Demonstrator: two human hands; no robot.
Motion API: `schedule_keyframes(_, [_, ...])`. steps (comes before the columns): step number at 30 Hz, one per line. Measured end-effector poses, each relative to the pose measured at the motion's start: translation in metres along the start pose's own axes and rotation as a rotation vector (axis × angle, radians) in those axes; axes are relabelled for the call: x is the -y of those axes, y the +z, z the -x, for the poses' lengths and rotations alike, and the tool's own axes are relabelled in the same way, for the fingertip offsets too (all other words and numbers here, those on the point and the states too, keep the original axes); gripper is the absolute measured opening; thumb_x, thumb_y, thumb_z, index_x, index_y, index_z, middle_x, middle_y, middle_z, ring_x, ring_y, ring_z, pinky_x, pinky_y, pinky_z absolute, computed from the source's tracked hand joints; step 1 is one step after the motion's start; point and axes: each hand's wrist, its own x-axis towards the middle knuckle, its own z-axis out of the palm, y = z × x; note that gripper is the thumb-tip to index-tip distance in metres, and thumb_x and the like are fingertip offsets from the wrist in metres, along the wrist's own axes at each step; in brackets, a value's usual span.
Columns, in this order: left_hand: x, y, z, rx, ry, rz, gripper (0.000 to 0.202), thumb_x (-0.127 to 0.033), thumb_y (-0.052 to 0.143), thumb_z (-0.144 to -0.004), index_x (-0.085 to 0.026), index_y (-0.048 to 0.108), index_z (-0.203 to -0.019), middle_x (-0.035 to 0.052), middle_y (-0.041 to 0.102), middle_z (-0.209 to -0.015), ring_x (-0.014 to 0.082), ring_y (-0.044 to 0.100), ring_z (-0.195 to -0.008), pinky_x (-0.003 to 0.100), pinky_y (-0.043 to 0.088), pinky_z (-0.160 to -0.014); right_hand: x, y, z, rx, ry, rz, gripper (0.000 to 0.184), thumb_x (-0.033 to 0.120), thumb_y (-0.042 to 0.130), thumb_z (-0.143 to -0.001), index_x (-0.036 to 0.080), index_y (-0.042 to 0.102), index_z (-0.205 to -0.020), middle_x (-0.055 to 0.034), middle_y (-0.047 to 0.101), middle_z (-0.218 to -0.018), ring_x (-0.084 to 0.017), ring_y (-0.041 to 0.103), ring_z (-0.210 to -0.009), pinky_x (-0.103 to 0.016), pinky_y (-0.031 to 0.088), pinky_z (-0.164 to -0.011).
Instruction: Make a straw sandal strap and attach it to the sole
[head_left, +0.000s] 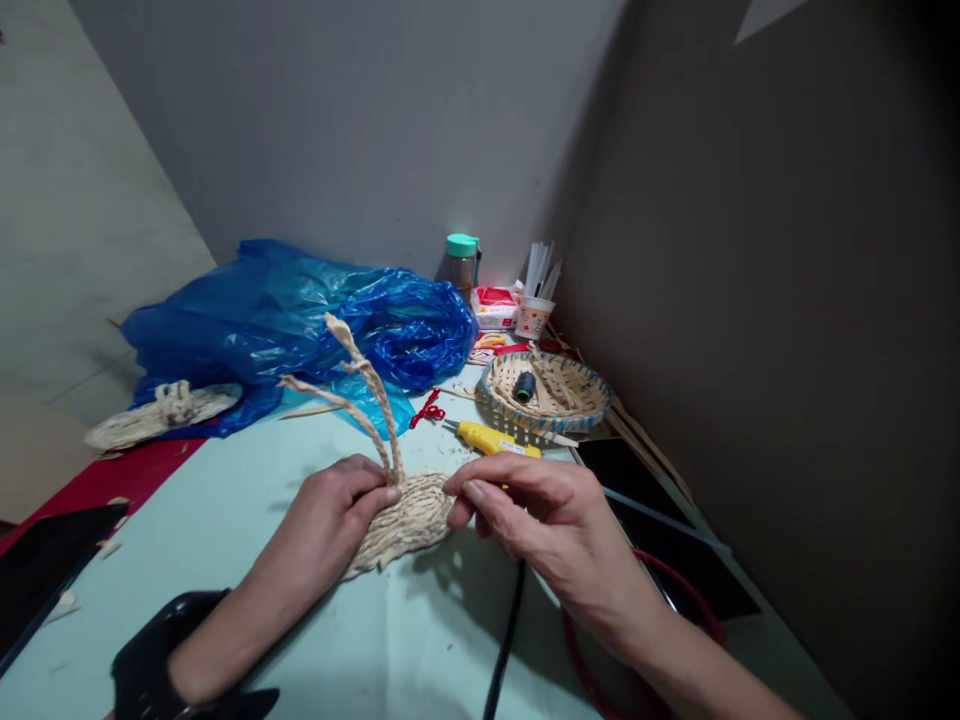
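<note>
A flat woven straw piece (pixel 409 520) lies on the pale green table (pixel 225 500) between my hands. Two braided straw strands (pixel 371 395) rise from it and bend up and to the left. My left hand (pixel 330 525) presses on its left side, thumb at the base of the braids, fingers curled on the weave. Fingers pinched together, my right hand (pixel 540 510) touches the piece's right edge. A yellow-handled tool (pixel 491 438) lies just behind my right hand.
A crumpled blue plastic bag (pixel 300 315) fills the back left, with another straw piece (pixel 154 415) beside it. A woven basket (pixel 547 395) holding a dark spool stands at the back right, before a green-capped bottle (pixel 461 262), a cup and small boxes. A black cable (pixel 506 640) runs toward me.
</note>
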Motion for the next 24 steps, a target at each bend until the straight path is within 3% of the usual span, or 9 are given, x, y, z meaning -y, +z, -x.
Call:
schedule_keyframes(4, [0.007, 0.005, 0.000, -0.015, -0.014, -0.121, 0.030, -0.035, 0.049, -0.090, -0.020, 0.072, -0.078, 0.0094, 0.068, -0.088, 0.0297, 0.056, -0.091, 0.044, 0.041, -0.085, -0.007, 0.000, 0.000, -0.056, -0.047, 0.051, 0.012, 0.018, 0.064, -0.088, 0.017, 0.075, -0.084, -0.0018, 0.075, -0.078, -0.013, 0.066, -0.071, -0.022, 0.048, -0.063])
schedule_keyframes(7, [0.011, 0.006, 0.001, -0.037, -0.034, -0.191, 0.024, -0.036, 0.052, -0.089, -0.019, 0.070, -0.086, 0.0104, 0.063, -0.090, 0.0323, 0.051, -0.093, 0.047, 0.038, -0.085, -0.009, 0.001, -0.001, -0.084, -0.062, 0.086, 0.011, 0.019, 0.064, -0.087, 0.016, 0.074, -0.085, -0.0015, 0.074, -0.078, -0.013, 0.065, -0.070, -0.022, 0.047, -0.060])
schedule_keyframes(10, [0.010, 0.006, 0.001, -0.067, -0.090, -0.205, 0.018, -0.035, 0.056, -0.088, -0.019, 0.061, -0.094, 0.0078, 0.061, -0.088, 0.0304, 0.053, -0.088, 0.043, 0.039, -0.079, -0.007, 0.001, 0.001, -0.102, -0.050, 0.134, 0.011, 0.016, 0.061, -0.086, 0.017, 0.071, -0.082, 0.0009, 0.070, -0.076, -0.010, 0.059, -0.064, -0.021, 0.043, -0.056])
schedule_keyframes(14, [0.001, 0.003, -0.001, -0.066, -0.164, -0.143, 0.010, -0.029, 0.055, -0.088, -0.022, 0.048, -0.090, -0.0009, 0.058, -0.074, 0.0215, 0.055, -0.066, 0.033, 0.037, -0.063, -0.003, -0.002, 0.005, -0.072, 0.000, 0.124, 0.018, 0.021, 0.052, -0.093, 0.019, 0.060, -0.076, 0.0041, 0.057, -0.069, -0.009, 0.050, -0.062, -0.021, 0.039, -0.055])
schedule_keyframes(16, [-0.003, 0.000, -0.001, -0.045, -0.148, -0.107, 0.006, -0.027, 0.052, -0.089, -0.022, 0.052, -0.085, -0.0005, 0.060, -0.074, 0.0208, 0.056, -0.068, 0.033, 0.038, -0.065, -0.004, -0.003, 0.006, -0.058, 0.011, 0.105, 0.024, 0.025, 0.047, -0.096, 0.020, 0.053, -0.073, 0.0048, 0.051, -0.066, -0.009, 0.047, -0.062, -0.022, 0.037, -0.056])
schedule_keyframes(20, [-0.006, -0.007, 0.002, -0.014, -0.099, -0.028, 0.022, -0.028, 0.046, -0.092, -0.022, 0.063, -0.079, 0.0029, 0.066, -0.080, 0.0222, 0.059, -0.077, 0.034, 0.039, -0.073, -0.010, -0.001, 0.005, -0.046, -0.029, 0.225, 0.029, 0.022, 0.043, -0.096, 0.020, 0.044, -0.068, 0.0058, 0.043, -0.061, -0.009, 0.041, -0.057, -0.023, 0.032, -0.054])
schedule_keyframes(24, [-0.013, -0.013, 0.006, -0.117, -0.117, 0.065, 0.027, -0.036, 0.043, -0.094, -0.021, 0.065, -0.090, 0.0061, 0.068, -0.095, 0.0227, 0.061, -0.087, 0.034, 0.041, -0.079, -0.019, 0.008, 0.005, -0.038, -0.172, 0.419, 0.029, 0.018, 0.045, -0.095, 0.020, 0.042, -0.067, 0.0064, 0.039, -0.058, -0.008, 0.037, -0.052, -0.023, 0.028, -0.053])
